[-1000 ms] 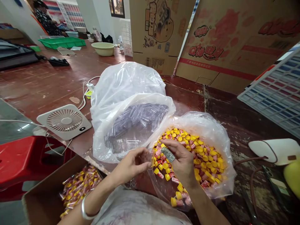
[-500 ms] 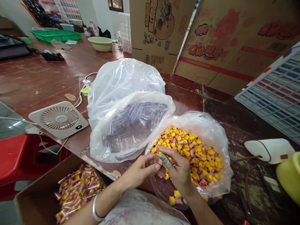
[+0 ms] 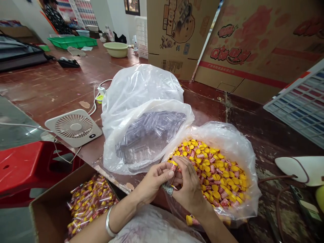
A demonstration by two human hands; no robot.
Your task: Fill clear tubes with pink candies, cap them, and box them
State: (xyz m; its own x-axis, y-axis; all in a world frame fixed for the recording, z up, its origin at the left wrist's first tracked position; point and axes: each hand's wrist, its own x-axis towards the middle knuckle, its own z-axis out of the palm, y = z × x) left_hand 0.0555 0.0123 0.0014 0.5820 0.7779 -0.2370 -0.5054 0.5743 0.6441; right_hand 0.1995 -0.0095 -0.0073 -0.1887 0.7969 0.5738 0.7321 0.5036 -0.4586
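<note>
My left hand (image 3: 159, 178) is closed with thumb and fingertips on a small yellow-capped tube (image 3: 174, 165) with a red and white label. Curled round the same tube from the other side is my right hand (image 3: 188, 185), its thumb wrapped in a grey speckled band (image 3: 167, 188). The tube's lower end is hidden among the fingers. Just beyond both hands, a clear plastic bag (image 3: 249, 165) is full of yellow caps with pink-red labelled pieces (image 3: 215, 179). Behind the left hand, a larger plastic bag (image 3: 108, 158) holds many clear tubes (image 3: 152, 128).
A cardboard box (image 3: 42, 216) at the lower left holds many filled tubes (image 3: 91, 206). A white fan (image 3: 74, 126) and red stool (image 3: 22, 165) stand at the left. Large cartons (image 3: 174, 33) and a white crate (image 3: 301, 101) bound the back and right. A person (image 3: 54, 18) sits far left.
The view has shifted left. My right hand has turned, its banded thumb now lower and pointing left, and its fingers have closed over the tube beside my left fingertips. The yellow cap now shows.
</note>
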